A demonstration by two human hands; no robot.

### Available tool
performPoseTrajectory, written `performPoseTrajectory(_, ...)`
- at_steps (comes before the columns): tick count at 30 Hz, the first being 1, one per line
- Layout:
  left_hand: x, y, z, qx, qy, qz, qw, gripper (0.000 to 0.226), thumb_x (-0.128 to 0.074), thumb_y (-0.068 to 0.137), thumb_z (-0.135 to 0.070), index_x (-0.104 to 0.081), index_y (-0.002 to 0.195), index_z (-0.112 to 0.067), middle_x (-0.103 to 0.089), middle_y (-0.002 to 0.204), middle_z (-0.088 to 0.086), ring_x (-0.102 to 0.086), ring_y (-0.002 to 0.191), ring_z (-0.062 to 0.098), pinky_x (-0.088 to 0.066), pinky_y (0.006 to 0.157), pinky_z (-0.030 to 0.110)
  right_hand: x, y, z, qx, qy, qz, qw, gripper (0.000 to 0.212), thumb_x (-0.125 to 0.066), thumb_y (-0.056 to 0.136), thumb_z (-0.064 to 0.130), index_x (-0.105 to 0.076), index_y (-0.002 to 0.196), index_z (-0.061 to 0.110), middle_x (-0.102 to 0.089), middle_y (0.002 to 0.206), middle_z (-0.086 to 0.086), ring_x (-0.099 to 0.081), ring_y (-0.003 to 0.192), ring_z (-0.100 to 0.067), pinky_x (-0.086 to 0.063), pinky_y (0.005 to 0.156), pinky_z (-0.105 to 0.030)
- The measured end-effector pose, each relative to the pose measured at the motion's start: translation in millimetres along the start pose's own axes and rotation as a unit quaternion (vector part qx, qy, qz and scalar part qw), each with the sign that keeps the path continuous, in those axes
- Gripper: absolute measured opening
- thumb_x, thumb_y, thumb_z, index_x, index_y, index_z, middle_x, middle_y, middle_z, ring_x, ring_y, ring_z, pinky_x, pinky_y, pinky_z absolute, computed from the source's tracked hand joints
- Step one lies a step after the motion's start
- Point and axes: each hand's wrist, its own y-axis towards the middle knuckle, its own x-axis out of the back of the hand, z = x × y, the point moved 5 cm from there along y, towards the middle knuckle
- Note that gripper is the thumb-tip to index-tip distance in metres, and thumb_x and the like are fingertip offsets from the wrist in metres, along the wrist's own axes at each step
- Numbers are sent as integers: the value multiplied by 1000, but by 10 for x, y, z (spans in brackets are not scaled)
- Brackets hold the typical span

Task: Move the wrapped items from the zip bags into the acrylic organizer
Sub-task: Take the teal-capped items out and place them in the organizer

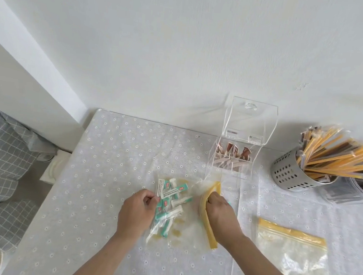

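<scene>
White wall rises behind a table spread with a pale daisy-print cloth [112, 153]; on it, toward the back right, stands the clear acrylic organizer [231, 160], lid tipped up, brown-labelled packets already in its rear compartments, the front ones seemingly bare; at centre lies a clear zip bag with a yellow seal strip [190, 218], mouth turned to the right; the right hand [220, 209] grips that strip, fingers curled shut around it, holding the mouth open; the left hand [140, 208] pinches the far end of the bag, fingers closed on film and contents; the small teal-and-white wrapped items [169, 202] lie jumbled inside, just left of the mouth, nearest the left hand, long axes mostly running toward and away from the person.
</scene>
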Motion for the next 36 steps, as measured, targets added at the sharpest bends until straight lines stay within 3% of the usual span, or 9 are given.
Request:
performPoseTrajectory(3,22,66,44,-14,-5,-25,1000,13,-76,99,-28,-75,87,-31,-72,76,-16,-69,69,7,-57,60,34,-60,69,-51,-31,11,-23,999,9,-78,82,17,-76,90,21,-67,78,-1,-63,66,-24,-54,59,-35)
performPoseTrajectory(5,20,92,69,-22,-10,-35,999,14,-77,98,-28,-75,85,-31,-73,75,-15,-70,69,6,-60,61,40,-153,68,-106,-50,11,-12,999,16,-62,96,34,-76,100,27,-68,82,2,-65,70,-23,-53,67,-36)
performPoseTrajectory(11,-8,99,149,0,-61,-74,995,18,-79,96,-28,-76,82,-39,-73,72,-20,-71,69,4,-62,64,40,-79,133,37,-11,-23,-43,999,44,-44,81,20,-75,110,33,-65,84,4,-60,66,-21,-57,64,-33)
performPoseTrajectory(15,-33,102,199,3,-89,-81,993,21,-79,95,-29,-75,82,-45,-75,74,-22,-71,69,1,-64,65,40,-62,150,113,-24,23,-72,997,15,-54,93,25,-63,102,35,-66,90,1,-60,67,-22,-52,61,-34)
performPoseTrajectory(19,-24,89,183,-2,-94,-83,992,20,-80,95,-31,-75,82,-45,-74,77,-28,-71,69,0,-64,64,40,-172,141,98,-48,48,-27,997,22,-78,89,25,-65,105,32,-66,107,2,-63,81,-23,-51,66,-31)
performPoseTrajectory(22,-11,82,164,-14,-98,-83,992,24,-81,95,-30,-71,81,-48,-73,76,-29,-72,70,0,-65,64,39,-118,169,200,-10,54,-8,998,13,-77,92,29,-74,105,31,-68,110,7,-64,88,-18,-47,69,-24)
performPoseTrajectory(26,-6,80,161,-13,-111,-86,990,26,-81,95,-29,-71,81,-49,-76,73,-20,-75,71,4,-66,65,42,-205,196,137,-30,66,30,997,20,-68,95,31,-72,113,24,-73,114,2,-70,99,-24,-61,88,-44)
performPoseTrajectory(31,14,82,148,-14,-108,-85,990,27,-82,94,-29,-71,80,-50,-76,75,-25,-73,72,-1,-65,69,39,-249,292,342,8,-21,111,994,32,-60,101,39,-65,121,14,-62,113,-6,-64,94,-27,-61,83,-43)
performPoseTrajectory(36,24,80,136,-20,-107,-77,991,24,-81,95,-28,-74,81,-46,-74,79,-31,-71,77,-3,-63,69,32,-60,188,228,-54,141,67,986,21,-69,99,38,-73,112,22,-68,111,5,-64,101,-15,-56,89,-36)
